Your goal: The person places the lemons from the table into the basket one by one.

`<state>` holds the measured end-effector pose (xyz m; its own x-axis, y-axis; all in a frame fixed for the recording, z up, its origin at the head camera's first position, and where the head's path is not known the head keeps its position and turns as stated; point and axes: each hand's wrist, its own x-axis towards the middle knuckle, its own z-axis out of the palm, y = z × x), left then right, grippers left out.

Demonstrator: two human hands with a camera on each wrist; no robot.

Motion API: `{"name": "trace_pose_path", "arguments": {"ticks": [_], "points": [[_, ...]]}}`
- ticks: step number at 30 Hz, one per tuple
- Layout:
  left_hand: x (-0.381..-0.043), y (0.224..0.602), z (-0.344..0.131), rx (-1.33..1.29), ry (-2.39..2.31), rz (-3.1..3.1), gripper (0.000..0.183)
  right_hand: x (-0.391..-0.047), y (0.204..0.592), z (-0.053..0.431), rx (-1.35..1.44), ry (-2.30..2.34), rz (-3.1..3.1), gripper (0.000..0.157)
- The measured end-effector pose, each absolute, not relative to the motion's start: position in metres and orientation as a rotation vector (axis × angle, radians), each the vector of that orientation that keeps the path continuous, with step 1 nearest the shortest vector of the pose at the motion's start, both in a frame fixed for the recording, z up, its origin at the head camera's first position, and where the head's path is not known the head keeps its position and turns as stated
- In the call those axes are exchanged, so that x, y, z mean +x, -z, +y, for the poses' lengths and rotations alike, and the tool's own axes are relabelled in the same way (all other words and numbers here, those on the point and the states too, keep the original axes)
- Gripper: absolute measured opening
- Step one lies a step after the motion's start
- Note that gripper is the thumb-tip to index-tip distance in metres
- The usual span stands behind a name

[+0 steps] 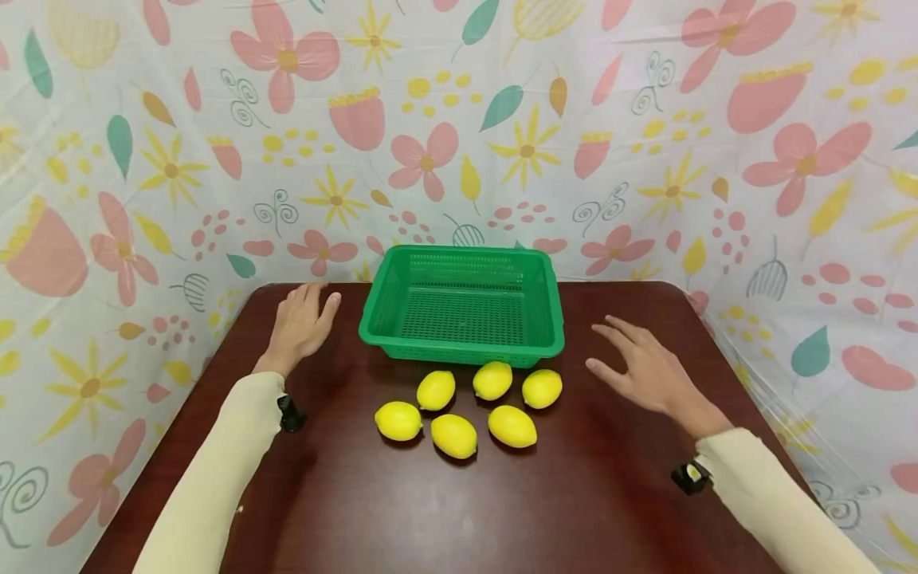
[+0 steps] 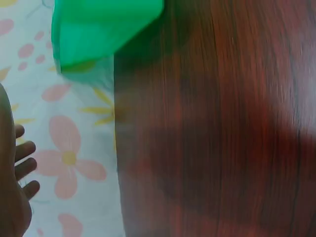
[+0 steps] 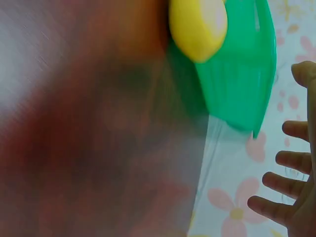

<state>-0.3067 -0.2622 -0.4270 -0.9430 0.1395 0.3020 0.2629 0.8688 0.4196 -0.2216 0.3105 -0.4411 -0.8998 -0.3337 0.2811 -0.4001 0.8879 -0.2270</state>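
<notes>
A green plastic basket (image 1: 459, 348) with perforated walls and floor stands at the back of the table, nothing inside it. In front of it several yellow lemons (image 1: 454, 436) lie in two loose rows; one lemon (image 3: 198, 27) also shows against the basket in the right wrist view. To the left of the basket, apart from it, my left hand (image 1: 300, 325) is held with relaxed fingers and holds nothing. On the other side, my right hand (image 1: 649, 368) has its fingers spread, right of the lemons and touching none of them.
The dark reddish-brown wooden table (image 1: 459, 526) reaches back to a curtain (image 1: 459, 104) printed with flowers and leaves. More of that curtain runs along both sides. A small black device (image 1: 290, 414) sits on the left wrist, another black device (image 1: 691, 477) on the right.
</notes>
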Motion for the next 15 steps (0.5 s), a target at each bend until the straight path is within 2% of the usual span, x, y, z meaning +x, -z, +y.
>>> {"name": "trace_pose_path", "arguments": {"ticks": [7,15], "points": [[-0.300,0.432,-0.239,-0.217,1.108,-2.780,0.078,-0.182,0.462,0.290,0.605,-0.448,-2.719,0.061],[-0.300,0.443,-0.220,-0.075,1.759,-2.694,0.075,-0.159,0.464,0.255,0.658,-0.469,-2.688,0.064]]}}
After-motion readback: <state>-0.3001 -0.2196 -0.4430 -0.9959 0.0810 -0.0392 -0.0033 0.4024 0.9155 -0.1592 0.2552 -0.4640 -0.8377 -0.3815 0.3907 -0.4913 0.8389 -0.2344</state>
